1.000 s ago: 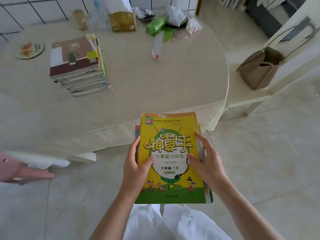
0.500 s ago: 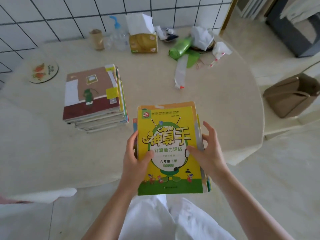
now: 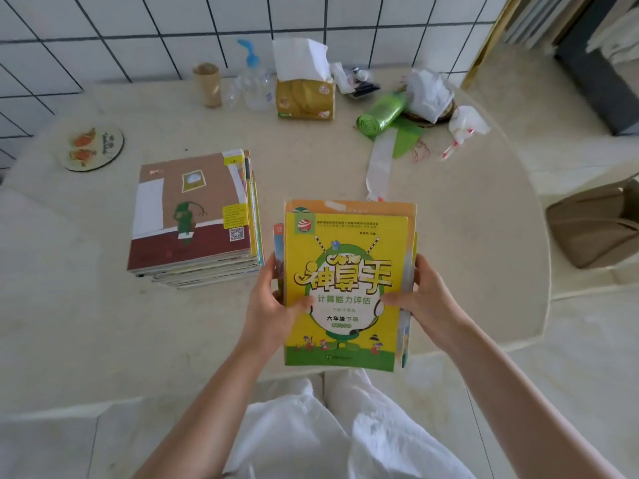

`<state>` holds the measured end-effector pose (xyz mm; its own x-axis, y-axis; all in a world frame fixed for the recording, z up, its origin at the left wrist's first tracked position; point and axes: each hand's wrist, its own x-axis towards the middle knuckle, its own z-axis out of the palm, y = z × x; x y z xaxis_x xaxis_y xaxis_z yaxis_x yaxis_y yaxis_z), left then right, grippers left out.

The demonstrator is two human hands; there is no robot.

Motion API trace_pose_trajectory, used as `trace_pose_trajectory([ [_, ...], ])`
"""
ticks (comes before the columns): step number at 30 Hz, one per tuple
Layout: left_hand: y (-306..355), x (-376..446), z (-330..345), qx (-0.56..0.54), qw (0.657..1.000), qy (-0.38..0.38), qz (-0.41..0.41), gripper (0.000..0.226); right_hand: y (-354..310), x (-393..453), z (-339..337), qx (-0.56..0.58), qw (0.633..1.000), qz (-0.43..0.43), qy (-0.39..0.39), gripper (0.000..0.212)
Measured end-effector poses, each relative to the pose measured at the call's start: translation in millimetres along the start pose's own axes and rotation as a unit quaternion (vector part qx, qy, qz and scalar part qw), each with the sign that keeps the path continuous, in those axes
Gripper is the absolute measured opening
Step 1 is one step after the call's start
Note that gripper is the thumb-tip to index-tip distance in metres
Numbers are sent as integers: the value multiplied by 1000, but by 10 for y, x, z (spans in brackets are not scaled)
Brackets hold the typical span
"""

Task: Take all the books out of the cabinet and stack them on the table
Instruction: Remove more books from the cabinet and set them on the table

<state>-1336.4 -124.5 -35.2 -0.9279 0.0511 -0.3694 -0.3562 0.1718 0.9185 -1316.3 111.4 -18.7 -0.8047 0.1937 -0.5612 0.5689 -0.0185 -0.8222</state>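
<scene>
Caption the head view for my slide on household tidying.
Both hands carry a bundle of books toward the stack on the table.

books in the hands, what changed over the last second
The bundle of books, yellow workbook on top, came forward from over the floor to above the table's near edge, beside the stack of books. The left hand and right hand still grip its sides. Nothing was let go; the stack and clutter stayed put.
</scene>
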Motion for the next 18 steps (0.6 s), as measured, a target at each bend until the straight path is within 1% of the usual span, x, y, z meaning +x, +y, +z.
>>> trace_pose_trajectory([
  [2, -50, 64, 6, 2, 1000, 1, 9, 50, 13, 89, 3, -28, 999, -25, 1, 63],
  [3, -69, 88, 5, 3, 1000, 2, 16, 48, 37, 114, 4, -33, 999, -40, -1, 67],
  [5, -76, 142, 23, 6, 1000, 1, 31, 52, 83, 166, -9, -45, 996, -82, -8, 76],
  [7, -101, 177, 52, 9, 999, 5, 44, 64, 150, 213, -31, -64, 990, -124, -7, 80],
  [9, -180, 186, 83, 29, 997, 33, 60, 72, 198, 246, -53, -88, 985, -149, 12, 71],
  [11, -285, 157, 110, 41, 994, 58, 82, 66, 221, 284, -69, -112, 981, -158, 31, 59],
  [13, -356, 114, 135, 45, 991, 73, 100, 59, 242, 325, -83, -120, 979, -160, 38, 53],
  [15, -422, 90, 162, 57, 988, 78, 117, 52, 262, 329, -96, -115, 978, -168, 38, 55],
  [18, -484, 36, 207, 97, 983, 91, 124, 50, 355, 290, -112, -112, 976, -182, 37, 59],
])
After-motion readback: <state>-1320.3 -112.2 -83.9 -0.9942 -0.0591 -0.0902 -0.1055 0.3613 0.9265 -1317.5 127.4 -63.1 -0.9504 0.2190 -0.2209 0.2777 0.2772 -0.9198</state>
